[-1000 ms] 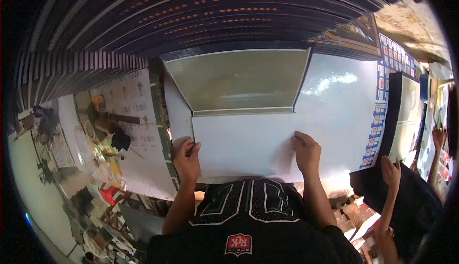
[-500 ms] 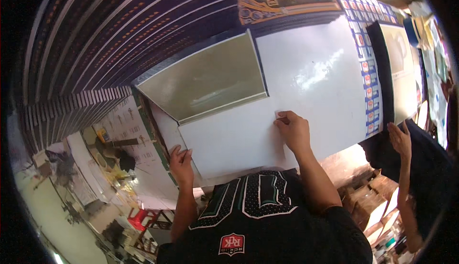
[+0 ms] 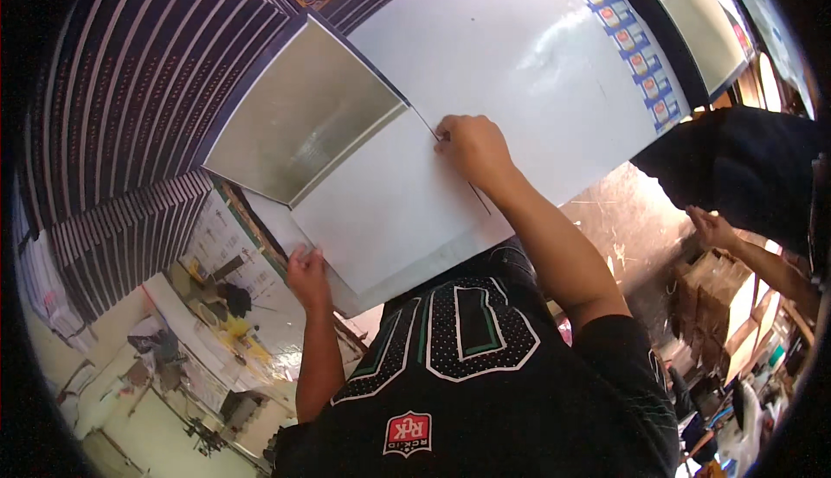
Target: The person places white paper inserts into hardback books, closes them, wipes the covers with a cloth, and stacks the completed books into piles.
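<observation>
Along the white sheet point(image 3: 372, 218), your right hand point(image 3: 472, 145) pinches one edge; whether your left hand point(image 3: 307, 279) pinches too, I can't tell; uneven pulling could crease it.

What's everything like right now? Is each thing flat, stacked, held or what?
White sheet: spread out, mostly flat.
Right hand: thumb and fingers pinched on the sheet's right edge.
Left hand: fingers at the sheet's left edge; grip unclear.
Grey-green panel: uncovered, next to the sheet.
Dark boards: stacked high.
White table surface: shiny with reflected light.
</observation>
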Available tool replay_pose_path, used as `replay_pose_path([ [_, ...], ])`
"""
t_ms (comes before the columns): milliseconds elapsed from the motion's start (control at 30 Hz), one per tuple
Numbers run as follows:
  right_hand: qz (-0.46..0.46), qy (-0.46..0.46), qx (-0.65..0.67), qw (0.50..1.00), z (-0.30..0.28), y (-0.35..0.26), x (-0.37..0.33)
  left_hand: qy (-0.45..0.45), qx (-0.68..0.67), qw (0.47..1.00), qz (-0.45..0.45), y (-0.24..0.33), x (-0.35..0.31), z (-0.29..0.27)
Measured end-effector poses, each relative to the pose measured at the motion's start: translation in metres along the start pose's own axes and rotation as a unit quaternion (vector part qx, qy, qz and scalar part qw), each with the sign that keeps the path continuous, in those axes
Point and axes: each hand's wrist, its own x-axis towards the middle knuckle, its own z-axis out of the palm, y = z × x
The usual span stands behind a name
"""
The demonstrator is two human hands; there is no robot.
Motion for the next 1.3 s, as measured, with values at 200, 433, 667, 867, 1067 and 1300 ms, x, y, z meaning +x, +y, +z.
replay_pose_path([
  [200, -0.036, 0.015, 0.001, 0.999, 0.002, 0.004, 0.004, -0.002, -0.094, 0.996, 0.012, -0.018, 0.011, 0.001],
  [433, -0.118, 0.081, -0.048, 0.989, 0.025, 0.020, 0.020, 0.030, 0.025, 0.993, 0.108, -0.027, 0.017, -0.007],
  [667, -0.066, 0.026, -0.074, 0.995, 0.008, -0.007, 0.000, 0.002, 0.048, 0.990, 0.133, -0.012, -0.003, -0.008],
  [867, -0.012, -0.021, 0.046, 0.999, 0.007, 0.010, 0.014, 0.015, 0.008, 0.988, 0.151, -0.009, -0.006, -0.009],
  [1067, 0.009, -0.079, 0.094, 0.992, 0.008, -0.003, 0.017, 0.027, -0.040, 0.987, 0.152, -0.018, 0.002, -0.006],
  [1300, 0.061, -0.111, 0.081, 0.989, 0.001, -0.003, 0.021, 0.048, 0.022, 0.985, 0.163, -0.012, 0.001, -0.002],
])
